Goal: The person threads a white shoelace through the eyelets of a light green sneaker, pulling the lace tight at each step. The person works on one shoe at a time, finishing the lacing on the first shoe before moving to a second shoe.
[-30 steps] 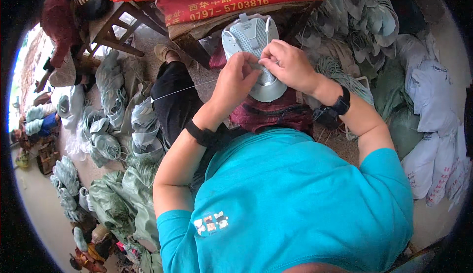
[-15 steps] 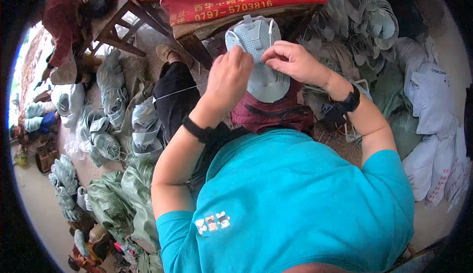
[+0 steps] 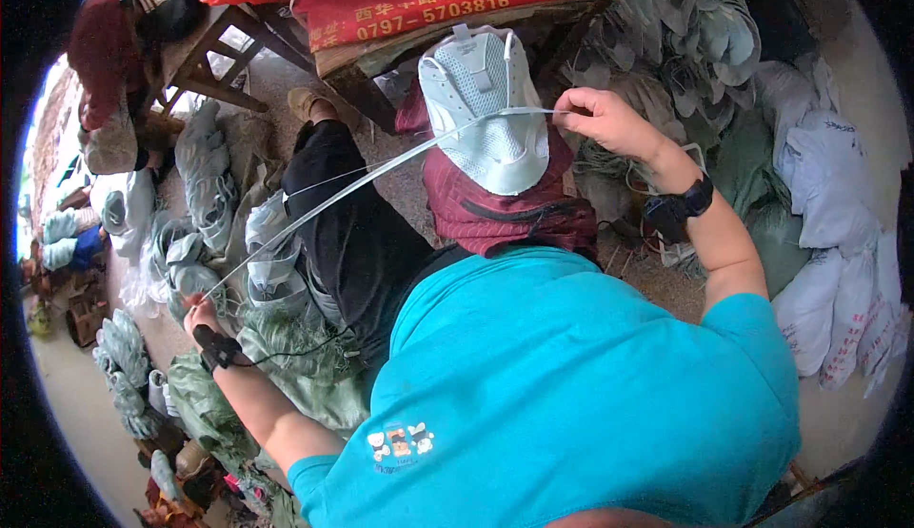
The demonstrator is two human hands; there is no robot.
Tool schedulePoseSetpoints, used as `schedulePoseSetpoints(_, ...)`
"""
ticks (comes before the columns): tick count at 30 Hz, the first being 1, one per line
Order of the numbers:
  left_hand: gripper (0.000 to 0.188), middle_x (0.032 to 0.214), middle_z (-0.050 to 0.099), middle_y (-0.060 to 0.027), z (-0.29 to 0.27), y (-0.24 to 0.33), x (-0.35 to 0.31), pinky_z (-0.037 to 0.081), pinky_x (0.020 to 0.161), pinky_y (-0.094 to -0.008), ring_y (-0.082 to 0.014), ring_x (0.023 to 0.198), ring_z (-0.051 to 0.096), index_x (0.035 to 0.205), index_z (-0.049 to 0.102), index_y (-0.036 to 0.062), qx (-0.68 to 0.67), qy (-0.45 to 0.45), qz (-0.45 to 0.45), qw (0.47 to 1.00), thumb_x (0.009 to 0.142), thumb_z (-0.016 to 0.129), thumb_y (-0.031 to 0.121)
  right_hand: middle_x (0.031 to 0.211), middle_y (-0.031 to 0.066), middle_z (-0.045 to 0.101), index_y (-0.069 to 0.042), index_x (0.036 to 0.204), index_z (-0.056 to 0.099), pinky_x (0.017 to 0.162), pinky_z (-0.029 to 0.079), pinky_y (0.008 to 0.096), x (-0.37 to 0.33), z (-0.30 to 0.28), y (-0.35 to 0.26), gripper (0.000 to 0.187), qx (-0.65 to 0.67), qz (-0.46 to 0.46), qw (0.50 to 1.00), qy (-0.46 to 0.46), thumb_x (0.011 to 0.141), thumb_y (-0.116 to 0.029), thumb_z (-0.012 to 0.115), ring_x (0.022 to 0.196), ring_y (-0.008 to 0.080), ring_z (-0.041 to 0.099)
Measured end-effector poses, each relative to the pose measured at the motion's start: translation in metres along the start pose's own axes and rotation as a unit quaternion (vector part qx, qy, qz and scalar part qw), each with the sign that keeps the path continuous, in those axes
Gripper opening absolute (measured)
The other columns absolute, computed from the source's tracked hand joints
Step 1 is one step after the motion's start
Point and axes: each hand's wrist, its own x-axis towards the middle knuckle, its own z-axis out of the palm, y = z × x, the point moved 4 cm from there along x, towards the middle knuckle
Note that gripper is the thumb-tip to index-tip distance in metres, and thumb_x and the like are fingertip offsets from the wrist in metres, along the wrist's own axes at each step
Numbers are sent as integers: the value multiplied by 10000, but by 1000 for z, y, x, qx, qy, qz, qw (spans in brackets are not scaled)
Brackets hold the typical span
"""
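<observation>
A pale grey-white shoe upper with a mesh middle rests on a dark red cloth at my lap, its toe end toward me. Stretched over it runs a long white shoelace, pulled out to the lower left. At its far left end, my left hand is closed, the arm held out wide. Just right of the upper, my right hand pinches the lace between thumb and fingers. A thinner white strand crosses above my dark trouser leg.
Ahead stands a wooden stool covered with red cloth. Bundles of shoe uppers lie on the left, more at the far right. White sacks line the right side. Green sacking lies near my left forearm. Another person's leg shows at the upper left.
My left hand has swung from above the upper out to the lower left, drawing the lace taut. My right hand has shifted slightly right, holding the lace.
</observation>
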Motion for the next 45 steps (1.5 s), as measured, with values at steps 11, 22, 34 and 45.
schedulePoseSetpoints(11, 316, 1058, 676, -79, 330, 334, -32, 463, 730, -191, -79, 860, 593, 1252, 565, 3, -274, -156, 27, 949, 943, 525, 52, 1113, 245, 630, 103, 1128, 563, 864, 524, 379, -65, -68, 187, 309, 538, 226, 774, 245, 904, -102, 506, 1002, 296, 630)
schedulePoseSetpoints(22, 127, 833, 617, -35, 491, 382, -115, 449, 591, -213, -87, 672, 545, 992, 571, 4, -315, -342, 44, 884, 990, 492, 104, 798, 127, 637, -23, 844, 604, 522, 409, 350, -355, -243, 396, 256, 247, 317, 798, 449, 859, -199, 418, 587, 258, 506)
schedulePoseSetpoints(34, 210, 703, 548, 46, 480, 389, -131, 373, 525, -206, -27, 608, 456, 849, 614, 4, -216, -329, -35, 919, 931, 626, 197, 772, 4, 617, -19, 1093, 608, 482, 329, 205, -38, -20, 65, 242, 335, 221, 880, 253, 948, -207, 565, 571, 48, 454)
schedulePoseSetpoints(45, 206, 677, 550, 27, 486, 401, -128, 380, 529, -228, -48, 609, 467, 762, 579, 6, -194, -308, -32, 931, 886, 641, 157, 740, -20, 599, -31, 912, 639, 561, 430, 222, 18, 20, -43, 162, 122, 83, 988, 48, 902, -193, 627, 651, 46, 523)
